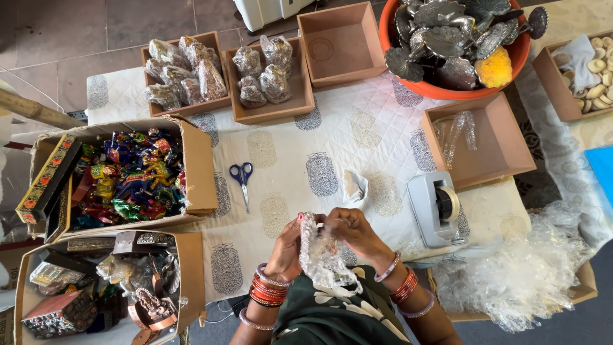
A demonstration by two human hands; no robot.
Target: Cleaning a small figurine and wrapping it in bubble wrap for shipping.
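Single head-worn view, looking almost straight down on a work table.

One camera only, so no second view shares anything with it. It sits above the person's chest, facing down and slightly forward: the left hand [285,246] and right hand [357,233] land low-centre, close to the lens, forearms cut by the bottom edge. The quilted table cloth [357,137] fills the middle. The far side of the table runs along the top, where an orange tub [447,89] is cropped. A cardboard box [195,169] sits at left, bubble wrap [530,275] at lower right.
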